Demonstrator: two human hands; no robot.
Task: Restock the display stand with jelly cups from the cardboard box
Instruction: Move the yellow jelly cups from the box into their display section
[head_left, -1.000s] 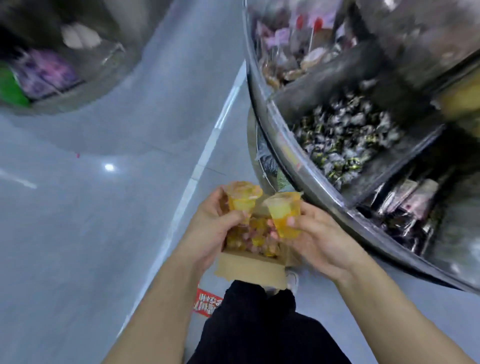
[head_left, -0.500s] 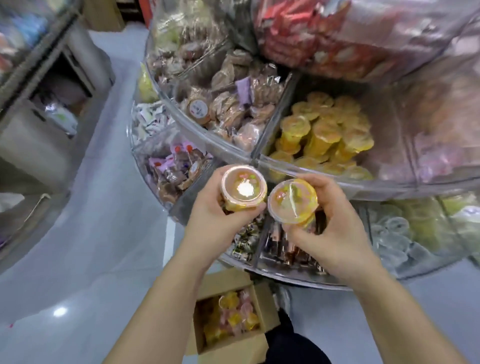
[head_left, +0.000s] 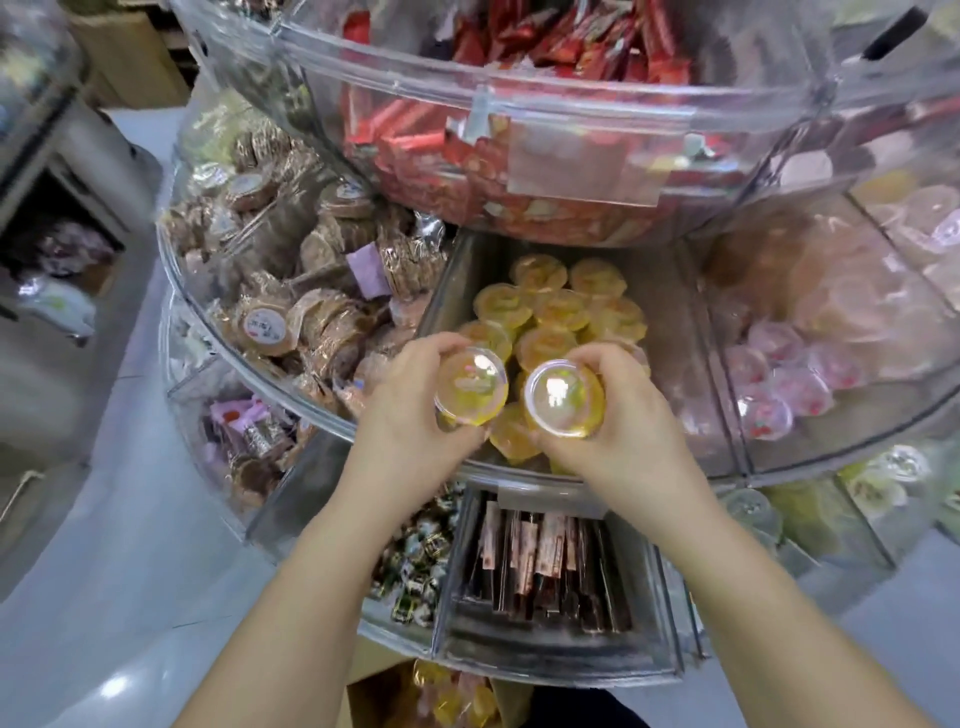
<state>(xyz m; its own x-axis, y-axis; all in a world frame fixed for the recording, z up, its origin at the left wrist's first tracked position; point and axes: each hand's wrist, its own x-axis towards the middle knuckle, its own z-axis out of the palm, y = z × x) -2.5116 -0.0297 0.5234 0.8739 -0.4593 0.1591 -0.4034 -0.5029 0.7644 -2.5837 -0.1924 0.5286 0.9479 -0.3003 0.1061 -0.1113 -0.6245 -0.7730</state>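
Yellow clear-lidded jelly cups, one (head_left: 470, 385) gripped in the left hand (head_left: 410, 415), another (head_left: 563, 397) in the right hand (head_left: 618, 431), hover over the clear tiered display stand's (head_left: 597, 111) front rim. Beneath them sits the middle tier's compartment of yellow cups (head_left: 558, 312). An open brown cardboard box (head_left: 374, 699) lies below.

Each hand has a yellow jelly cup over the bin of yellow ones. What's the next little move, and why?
Probably lower both and let go. The left hand and right hand each hold a yellow jelly cup above the compartment of matching yellow cups, past its clear front wall.

The cardboard box (head_left: 374, 696) is mostly hidden beneath the display stand (head_left: 561, 670) and cut off below.
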